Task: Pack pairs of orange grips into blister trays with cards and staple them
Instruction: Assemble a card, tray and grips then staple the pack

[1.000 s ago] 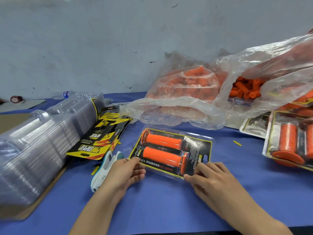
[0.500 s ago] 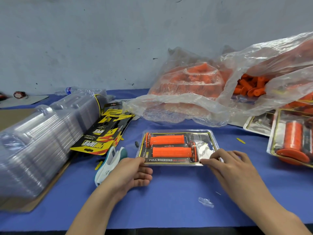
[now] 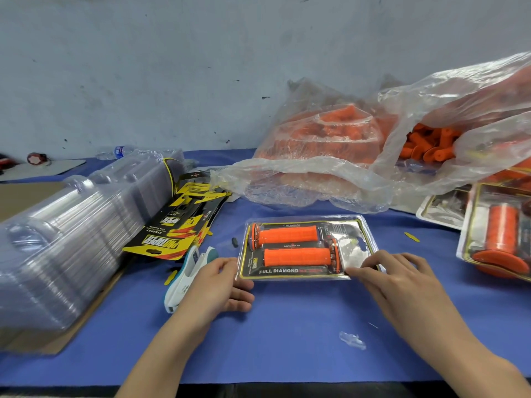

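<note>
Head view: nearest on the blue table cloth (image 3: 287, 354) lies a scrap of clear plastic (image 3: 352, 340), apart from the work. Left hand (image 3: 218, 285) grips the near left corner of the blister tray (image 3: 356, 234), thumb on the rim, other fingers curled below. Right hand (image 3: 402, 282) has arched fingertips pressing on the near right rim, not wrapped round it. The white and teal stapler (image 3: 186, 278) lies just beside the left hand, untouched. The tray lies flat between the hands, two orange grips (image 3: 287, 234) side by side in it over the card (image 3: 287, 272). Looks like closing and squaring ahead of stapling. To do it well: press the rims together all round, keep the card inside the flange, pin one end while fetching the stapler, and staple through the flat rim clear of the grips. The card reads "FULL DIAMOND"; smaller print is too fine to read. The stack of cards (image 3: 175, 228) further left shows "PRO TAPER", "SYNERGY" and "FULL DIAMOND" upside down. Beside it is the stack of empty trays (image 3: 71, 231). Finished packs (image 3: 500, 239) lie at far right. Behind is the plastic bag (image 3: 344, 179) of loose grips. The water bottle (image 3: 120, 152) label is unreadable.
</note>
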Tool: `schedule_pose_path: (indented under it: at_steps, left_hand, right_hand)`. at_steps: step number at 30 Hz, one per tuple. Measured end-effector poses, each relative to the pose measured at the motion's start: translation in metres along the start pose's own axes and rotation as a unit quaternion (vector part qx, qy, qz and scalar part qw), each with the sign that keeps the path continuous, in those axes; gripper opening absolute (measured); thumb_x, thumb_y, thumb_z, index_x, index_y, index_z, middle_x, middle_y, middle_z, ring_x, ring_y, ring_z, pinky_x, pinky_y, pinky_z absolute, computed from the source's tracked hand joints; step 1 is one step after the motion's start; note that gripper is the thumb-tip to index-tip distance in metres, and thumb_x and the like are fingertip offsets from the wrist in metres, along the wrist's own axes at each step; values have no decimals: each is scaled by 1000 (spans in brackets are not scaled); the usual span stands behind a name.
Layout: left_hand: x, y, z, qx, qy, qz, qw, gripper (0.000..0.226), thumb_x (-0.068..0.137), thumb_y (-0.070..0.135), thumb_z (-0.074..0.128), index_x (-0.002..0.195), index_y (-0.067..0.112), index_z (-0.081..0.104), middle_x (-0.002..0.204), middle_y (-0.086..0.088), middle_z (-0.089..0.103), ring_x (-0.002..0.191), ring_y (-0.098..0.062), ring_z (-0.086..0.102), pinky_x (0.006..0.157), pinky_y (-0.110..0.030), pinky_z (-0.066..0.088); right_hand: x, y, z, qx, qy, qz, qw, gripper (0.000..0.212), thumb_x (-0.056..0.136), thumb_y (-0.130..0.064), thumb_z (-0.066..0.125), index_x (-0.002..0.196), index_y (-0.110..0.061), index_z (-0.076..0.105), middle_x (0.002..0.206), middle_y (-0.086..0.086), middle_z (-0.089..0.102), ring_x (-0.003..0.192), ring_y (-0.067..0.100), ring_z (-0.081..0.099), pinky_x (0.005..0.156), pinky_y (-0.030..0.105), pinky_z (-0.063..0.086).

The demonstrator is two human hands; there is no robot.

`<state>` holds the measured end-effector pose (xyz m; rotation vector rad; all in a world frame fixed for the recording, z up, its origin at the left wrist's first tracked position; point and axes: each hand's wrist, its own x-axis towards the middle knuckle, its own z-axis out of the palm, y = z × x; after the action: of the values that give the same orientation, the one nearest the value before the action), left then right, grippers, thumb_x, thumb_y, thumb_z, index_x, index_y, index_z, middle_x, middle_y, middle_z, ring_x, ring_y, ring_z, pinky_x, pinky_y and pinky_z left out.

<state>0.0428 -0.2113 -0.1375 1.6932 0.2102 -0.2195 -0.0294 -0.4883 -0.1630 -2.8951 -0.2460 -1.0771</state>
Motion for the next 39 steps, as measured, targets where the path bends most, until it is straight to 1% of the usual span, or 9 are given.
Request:
schedule_pose_path:
  at_steps: [5, 9, 14, 20, 25, 29, 31, 34, 39]
  left_hand:
    - [3, -11, 4, 94, 61, 97, 989, 23, 100, 25, 50, 123, 23, 51, 92, -5, 66, 60, -20, 65, 55, -36, 55]
    - [-3, -17, 13, 393, 136, 409, 812, 24, 93, 39, 59, 116, 33, 59, 109, 11, 49, 102, -11, 47, 85, -27, 38]
    - [-4, -18, 37, 502, 61, 515, 692, 28, 86, 28, 70, 112, 30, 62, 105, 7, 56, 97, -17, 54, 87, -30, 42]
    - [1, -15, 42, 499, 93, 550, 663, 23, 79, 15, 80, 94, 30, 70, 85, 9, 58, 77, -16, 56, 65, -26, 40]
    - [-1, -20, 50, 501, 81, 564, 651, 24, 76, 19, 84, 93, 30, 72, 79, 10, 58, 72, -14, 56, 62, -24, 37]
    - [-7, -20, 50, 463, 72, 571, 674, 12, 91, 35, 66, 98, 27, 70, 88, 12, 65, 81, -13, 61, 71, -26, 43]
    - [-5, -16, 35, 444, 125, 521, 718, 30, 93, 47, 53, 107, 24, 67, 99, 9, 68, 93, -15, 61, 82, -30, 41]
    - [4, -12, -2, 496, 282, 365, 736, 44, 91, 50, 58, 119, 15, 62, 110, -7, 61, 101, -30, 56, 84, -43, 42]
    - [10, -20, -27, 577, 261, 166, 756, 65, 88, 56, 58, 135, 13, 45, 122, -13, 49, 112, -33, 50, 85, -43, 45]
  right_hand:
    - [0, 0, 0, 3, -2, -7, 1000, 50, 56, 2, 90, 95, -27, 76, 83, -4, 62, 69, 25, 63, 76, 43, 49]
    - [2, -1, -1, 3, 3, -20, 1000, 49, 57, 1, 90, 95, -25, 76, 84, -3, 64, 69, 26, 64, 73, 43, 50]
    - [0, 1, -2, 16, -2, -42, 999, 51, 60, 1, 88, 102, -25, 74, 89, -4, 63, 69, 24, 62, 73, 41, 50]
    - [0, -6, 5, 9, 31, -45, 998, 40, 73, -6, 80, 106, -25, 71, 93, -4, 63, 74, 25, 62, 76, 39, 48]
    - [10, -36, 14, 9, 27, -95, 995, 29, 80, -18, 72, 106, -30, 69, 91, -4, 61, 75, 24, 57, 72, 39, 47]
    - [15, -35, 16, 1, 9, -105, 994, 31, 79, -8, 62, 101, -28, 70, 84, -3, 54, 73, 23, 51, 65, 36, 44]
    - [15, -33, 17, -3, 2, -106, 994, 39, 71, -5, 70, 103, -27, 71, 83, -1, 53, 72, 24, 51, 63, 37, 44]
    - [15, -34, 16, -14, -8, -103, 995, 58, 57, 4, 79, 107, -26, 72, 82, 1, 53, 69, 25, 51, 60, 36, 45]
    - [17, -34, 19, -15, -7, -112, 994, 72, 63, 9, 63, 124, -30, 65, 84, 4, 51, 69, 26, 50, 59, 39, 46]
